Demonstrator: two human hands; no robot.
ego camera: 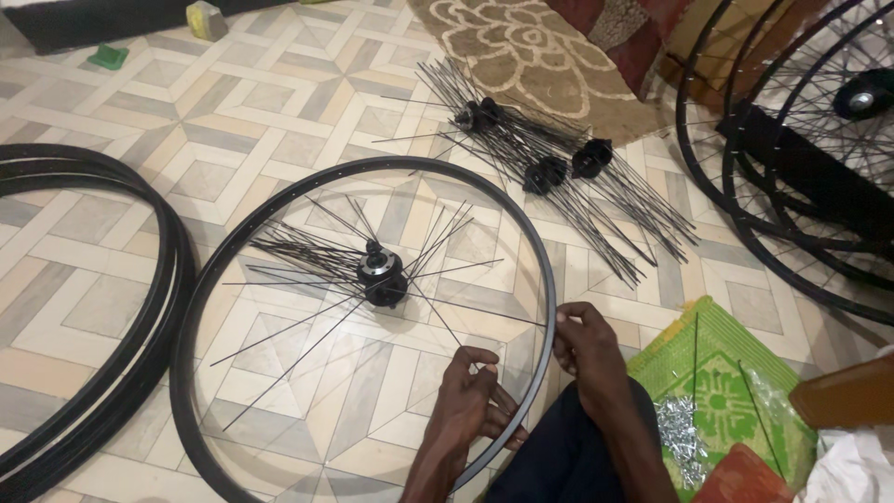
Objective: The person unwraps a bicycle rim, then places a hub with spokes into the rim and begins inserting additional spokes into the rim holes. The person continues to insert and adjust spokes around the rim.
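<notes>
Both hands pinching spokes at the rim (279,200): left hand (470,396) inside it, right hand (587,349) outside, hub (382,275) beyond them.

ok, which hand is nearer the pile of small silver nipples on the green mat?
Right. The right hand grips the black wheel rim just left of the pile of silver nipples; the left hand sits farther left, inside the rim.

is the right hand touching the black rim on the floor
Touching. The head view shows the right hand with its fingers closed on the outer edge of the black rim, where a spoke reaches it; no gap shows.
</notes>
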